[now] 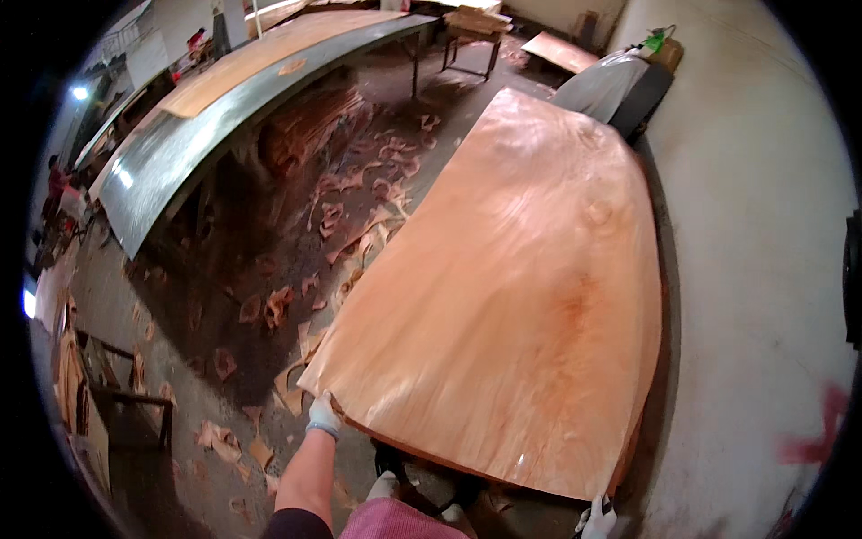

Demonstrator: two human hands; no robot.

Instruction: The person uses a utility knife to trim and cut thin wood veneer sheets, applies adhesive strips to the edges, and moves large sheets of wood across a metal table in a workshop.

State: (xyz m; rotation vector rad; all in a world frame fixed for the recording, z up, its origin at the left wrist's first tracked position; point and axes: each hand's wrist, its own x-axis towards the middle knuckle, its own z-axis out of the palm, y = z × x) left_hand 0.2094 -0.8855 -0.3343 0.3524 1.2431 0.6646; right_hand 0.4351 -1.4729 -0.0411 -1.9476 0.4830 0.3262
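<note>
Across the upper left of the frame stretches a long, metal-topped worktop [153, 189] bearing a tan sheet [238, 56]. Brownish scraps [277, 307] litter the floor [103, 287] below and to its right. At top centre, a dark stand [491, 59] carries stacked pieces [476, 20]; at upper right sits a grey-covered object [600, 83], something green [656, 40] near it. A pale wall [754, 225] fills the right, with a blurred red mark [815, 437] lower down. A dark frame [135, 396] stands at lower left.

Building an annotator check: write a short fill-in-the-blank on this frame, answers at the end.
The left hand grips the near ____ corner of the big sheet.
The right hand is at the sheet's near ____ corner.
Both hands wear pale ____.
Scraps lie on the ____ between sheet and grey table.

Missing words: left; right; gloves; floor.
</note>
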